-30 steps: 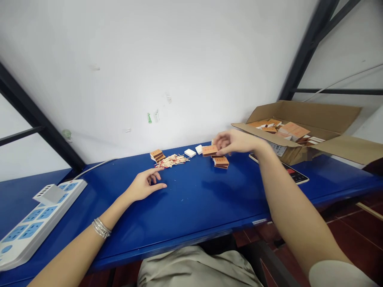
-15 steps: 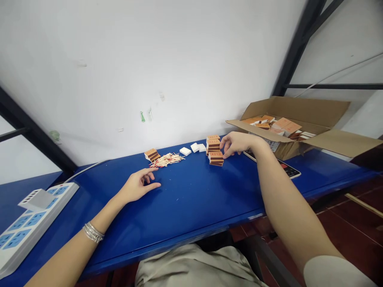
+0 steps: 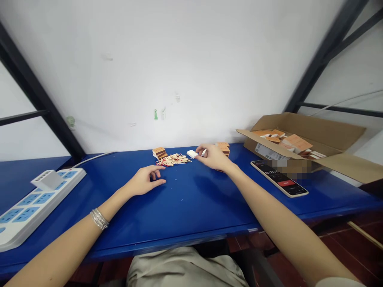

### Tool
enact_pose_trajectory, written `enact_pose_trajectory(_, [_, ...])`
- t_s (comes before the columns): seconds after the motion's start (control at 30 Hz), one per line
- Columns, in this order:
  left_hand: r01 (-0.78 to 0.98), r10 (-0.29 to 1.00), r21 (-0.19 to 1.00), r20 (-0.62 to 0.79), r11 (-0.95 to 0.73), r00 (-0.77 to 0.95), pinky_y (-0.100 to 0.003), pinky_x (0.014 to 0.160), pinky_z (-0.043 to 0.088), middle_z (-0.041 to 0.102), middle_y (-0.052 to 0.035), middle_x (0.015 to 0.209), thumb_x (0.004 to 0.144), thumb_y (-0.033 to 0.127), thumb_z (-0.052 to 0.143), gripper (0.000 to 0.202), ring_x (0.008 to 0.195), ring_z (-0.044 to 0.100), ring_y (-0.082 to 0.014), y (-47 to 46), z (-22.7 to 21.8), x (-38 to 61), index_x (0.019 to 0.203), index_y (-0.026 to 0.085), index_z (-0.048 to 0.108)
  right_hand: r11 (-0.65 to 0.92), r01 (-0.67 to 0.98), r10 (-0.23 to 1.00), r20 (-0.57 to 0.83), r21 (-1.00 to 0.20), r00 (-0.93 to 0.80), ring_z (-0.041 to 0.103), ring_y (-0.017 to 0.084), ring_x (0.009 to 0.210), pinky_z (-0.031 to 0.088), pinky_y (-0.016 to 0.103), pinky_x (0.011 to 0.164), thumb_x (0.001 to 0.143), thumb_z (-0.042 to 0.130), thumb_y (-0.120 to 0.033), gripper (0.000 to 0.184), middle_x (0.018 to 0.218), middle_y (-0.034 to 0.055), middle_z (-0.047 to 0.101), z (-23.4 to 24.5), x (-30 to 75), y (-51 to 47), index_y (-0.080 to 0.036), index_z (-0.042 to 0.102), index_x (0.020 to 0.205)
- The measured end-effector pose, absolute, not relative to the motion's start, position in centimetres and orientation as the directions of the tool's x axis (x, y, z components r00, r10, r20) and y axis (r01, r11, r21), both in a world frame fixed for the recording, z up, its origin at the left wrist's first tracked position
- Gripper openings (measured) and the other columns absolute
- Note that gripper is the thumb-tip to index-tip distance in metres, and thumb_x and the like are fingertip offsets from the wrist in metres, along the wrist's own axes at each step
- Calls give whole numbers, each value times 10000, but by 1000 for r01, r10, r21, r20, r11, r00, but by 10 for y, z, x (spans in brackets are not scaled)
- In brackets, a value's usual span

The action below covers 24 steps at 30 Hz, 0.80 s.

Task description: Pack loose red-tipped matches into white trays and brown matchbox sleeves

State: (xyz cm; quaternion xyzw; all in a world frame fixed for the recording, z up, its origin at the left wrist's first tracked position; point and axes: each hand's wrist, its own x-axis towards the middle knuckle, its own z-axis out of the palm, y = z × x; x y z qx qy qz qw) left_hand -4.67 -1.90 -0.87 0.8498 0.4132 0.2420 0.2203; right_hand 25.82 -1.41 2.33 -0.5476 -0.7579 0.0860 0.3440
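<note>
In front of me rises a white wall (image 3: pixel 209 71), and against it sits my blue worktop (image 3: pixel 167 215). To my right stands an open cardboard box (image 3: pixel 329 126) with orange-topped matchboxes (image 3: pixel 296 142) jumbled inside. At my far left lies a white power strip (image 3: pixel 28 214) with blue sockets. A phone (image 3: pixel 281 179) lies face up near the box, its dark screen lit. My left hand (image 3: pixel 145 181) is open and holds nothing, fingers loosely curled and thumb apart, just in front of the matches. My right hand (image 3: pixel 214 156) has thumb and fingers bent at the white trays; I cannot tell whether they grip one. Behind it, partly hidden, is the right stack (image 3: pixel 223 148) of matchboxes; the left stack (image 3: pixel 159 153) stands beside the loose matches (image 3: pixel 174 160). One white tray (image 3: pixel 192 153) shows between those matches and my right fingertips.
</note>
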Motion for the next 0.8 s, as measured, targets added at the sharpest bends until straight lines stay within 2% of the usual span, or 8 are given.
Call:
enact_pose_trajectory(0.2, [569,808,608,228,-554,544,-214,556,442,618,-12,847,770,446,663,493,585,497,-78,-19,-12,-47,1179,174,624,394,844,890,379,-364,-253,603,169,757,417,268,678,756,620,-211,170,883,66,687,-13,229,10,-155,645,914])
enact_pose_trajectory(0.4, [580,806,590,233,-562,544,-215,553,446,622,-9,833,766,435,666,471,575,497,-78,-19,-11,-46,1159,178,636,373,824,896,395,-426,-202,615,168,755,434,262,698,771,593,-175,118,844,58,688,-31,228,16,-161,635,880])
enact_pose_trajectory(0.53, [584,804,583,228,-565,550,-215,551,449,624,-11,834,776,449,653,476,568,495,-77,-19,-9,-46,1166,176,631,350,828,916,345,-439,-204,609,164,709,433,263,681,778,571,-167,91,796,66,685,-30,228,16,-153,651,819])
enact_pose_trajectory(0.8, [597,813,581,218,-553,540,-216,553,452,632,-12,832,782,462,651,470,566,495,-76,-19,-7,-47,1156,177,634,355,811,909,376,-465,-182,597,163,683,421,261,652,739,561,-130,99,763,64,687,-27,228,15,-155,654,762])
